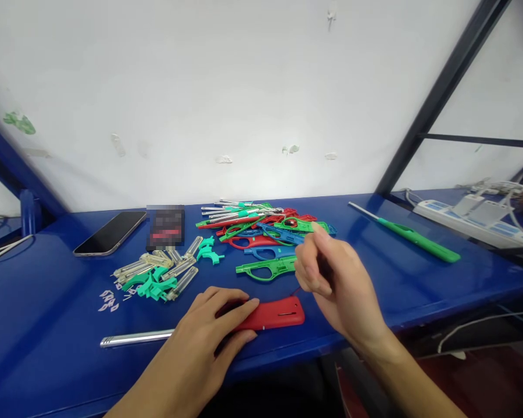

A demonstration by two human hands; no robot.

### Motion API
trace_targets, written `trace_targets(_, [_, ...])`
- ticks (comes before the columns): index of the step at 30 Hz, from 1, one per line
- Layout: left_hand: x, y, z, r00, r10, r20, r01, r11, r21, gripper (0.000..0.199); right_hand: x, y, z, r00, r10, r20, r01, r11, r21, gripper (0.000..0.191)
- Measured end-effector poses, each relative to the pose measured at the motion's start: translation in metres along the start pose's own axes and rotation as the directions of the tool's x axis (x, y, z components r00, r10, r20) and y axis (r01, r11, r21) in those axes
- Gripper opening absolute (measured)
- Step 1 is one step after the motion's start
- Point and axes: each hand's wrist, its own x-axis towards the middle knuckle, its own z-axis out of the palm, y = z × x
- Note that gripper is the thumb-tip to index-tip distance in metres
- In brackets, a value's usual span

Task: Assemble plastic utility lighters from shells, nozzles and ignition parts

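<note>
My left hand lies over a red long-nosed gas lighter, its fingers and thumb closed around the body. The lighter rests flat near the table's front edge, its silver tube pointing left and its middle hidden under the hand. Just right of the lighter's end, my right hand is raised with curled fingers; what they hold, if anything, is hidden. Behind the hands lie green, blue and red lighter handle shells in a pile. Silver lighter tubes lie at the back of it.
Left of the pile are clear fuel tanks, teal triggers and small pale pieces. A phone and a dark blurred box lie behind them. A green lighter and a power strip are at right.
</note>
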Motion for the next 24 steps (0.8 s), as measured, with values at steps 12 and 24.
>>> trace_targets(12, [0.007,0.003,-0.009,0.999,0.034,-0.015,-0.033,0.999,0.043,0.031,-0.007,-0.012,-0.001,1.000,0.000,-0.010,0.001,1.000,0.013,0.060])
trace_targets(24, [0.001,-0.002,-0.001,0.999,0.007,-0.039,-0.006,0.999,0.033,0.034,0.000,-0.009,-0.009,0.999,-0.022,-0.038,0.026,0.995,0.096,0.055])
